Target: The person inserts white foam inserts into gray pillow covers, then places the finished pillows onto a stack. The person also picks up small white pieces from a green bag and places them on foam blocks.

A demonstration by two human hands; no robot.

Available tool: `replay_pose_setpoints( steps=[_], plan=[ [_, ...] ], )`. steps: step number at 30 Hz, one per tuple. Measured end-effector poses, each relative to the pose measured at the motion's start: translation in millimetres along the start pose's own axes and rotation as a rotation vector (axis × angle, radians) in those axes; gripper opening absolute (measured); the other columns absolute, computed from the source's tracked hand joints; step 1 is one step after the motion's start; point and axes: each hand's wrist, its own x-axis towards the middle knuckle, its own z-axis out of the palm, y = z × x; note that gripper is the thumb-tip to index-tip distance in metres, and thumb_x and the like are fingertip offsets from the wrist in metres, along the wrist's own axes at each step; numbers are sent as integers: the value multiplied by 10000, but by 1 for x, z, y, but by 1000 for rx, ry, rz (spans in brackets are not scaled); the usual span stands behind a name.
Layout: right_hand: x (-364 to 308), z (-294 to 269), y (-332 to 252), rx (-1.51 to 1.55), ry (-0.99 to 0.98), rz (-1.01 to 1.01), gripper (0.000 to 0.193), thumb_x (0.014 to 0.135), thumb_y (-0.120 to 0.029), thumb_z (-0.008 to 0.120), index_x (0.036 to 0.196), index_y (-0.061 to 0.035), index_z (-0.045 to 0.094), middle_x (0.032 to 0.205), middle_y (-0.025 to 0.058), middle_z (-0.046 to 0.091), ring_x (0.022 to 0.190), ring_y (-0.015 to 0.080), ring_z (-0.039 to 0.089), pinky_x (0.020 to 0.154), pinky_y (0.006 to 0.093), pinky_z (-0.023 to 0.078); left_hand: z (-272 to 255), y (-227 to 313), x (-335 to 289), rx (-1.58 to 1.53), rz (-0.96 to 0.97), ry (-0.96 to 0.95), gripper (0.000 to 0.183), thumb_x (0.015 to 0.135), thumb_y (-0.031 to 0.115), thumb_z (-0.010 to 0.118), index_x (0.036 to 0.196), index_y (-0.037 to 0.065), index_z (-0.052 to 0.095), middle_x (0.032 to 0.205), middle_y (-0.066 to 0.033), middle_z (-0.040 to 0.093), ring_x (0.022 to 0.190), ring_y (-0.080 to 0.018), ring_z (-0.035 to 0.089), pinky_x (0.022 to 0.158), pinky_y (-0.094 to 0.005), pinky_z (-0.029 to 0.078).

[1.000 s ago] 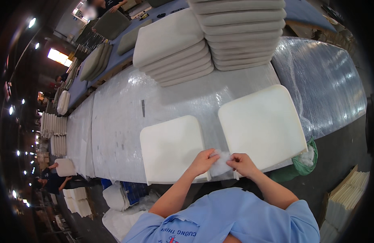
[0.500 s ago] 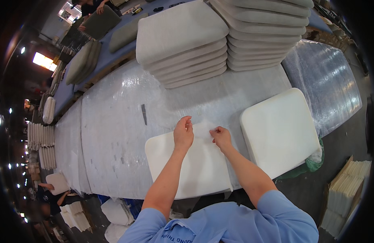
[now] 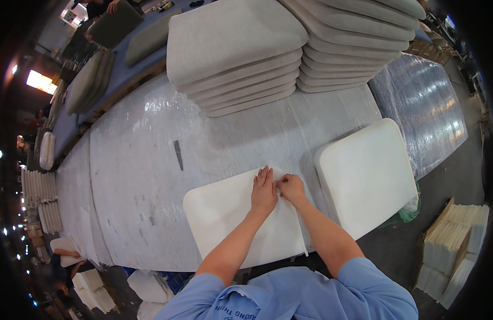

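Observation:
In front of me a white seat-shaped pad (image 3: 230, 213) with rounded corners lies flat on the plastic-covered table. My left hand (image 3: 264, 193) rests on it near the far right corner, fingers straight and close together. Right beside it, my right hand (image 3: 290, 189) is closed in a pinch at that corner's edge; what lies between its fingertips is too small to make out. A narrow strip end (image 3: 306, 252) sticks out at the pad's near right corner. Farther right lies a second, thicker white pad or stack (image 3: 369, 178).
Two tall stacks of grey cushions (image 3: 233, 40) stand at the table's far side. A dark, narrow blade-like piece (image 3: 178, 154) lies left of centre on the plastic sheeting (image 3: 145, 197). A box of white pads (image 3: 451, 250) stands on the floor at right. Other people work at left.
My left hand has moved right and come down flat on the pad, close to the right hand. The right hand stays pinched at the corner, slightly nearer to me.

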Motion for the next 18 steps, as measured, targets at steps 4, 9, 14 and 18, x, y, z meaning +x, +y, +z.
replay_pose_setpoints(
  steps=[4,9,14,18],
  plan=[
    [-13,-9,8,-25,167,-179,239,910,-207,717,1024,4,725,813,106,726,683,189,715,624,327,555,12,-13,-2,145,-13,-177,673,1047,265,496,1623,35,232,1712,-132,191,1582,-315,180,1284,-498,132],
    [-14,13,16,206,86,-258,228,991,-182,653,1133,-8,697,899,84,727,752,154,707,618,287,539,12,-15,-6,218,23,-191,714,1049,298,477,1642,50,168,1728,-110,138,1595,-290,128,1291,-473,105],
    [15,-9,-2,545,-92,224,218,1025,-175,623,1161,-16,685,924,76,730,745,147,694,577,273,506,10,-13,0,246,19,-199,707,1055,309,454,1643,43,166,1728,-111,136,1596,-283,122,1293,-471,101],
    [13,1,-13,140,203,-458,313,1054,-262,580,1200,-5,684,1098,135,749,1021,224,719,839,327,563,13,-19,-7,167,33,-147,709,1041,295,473,1631,18,195,1714,-141,173,1584,-321,162,1284,-503,122]
  ],
)
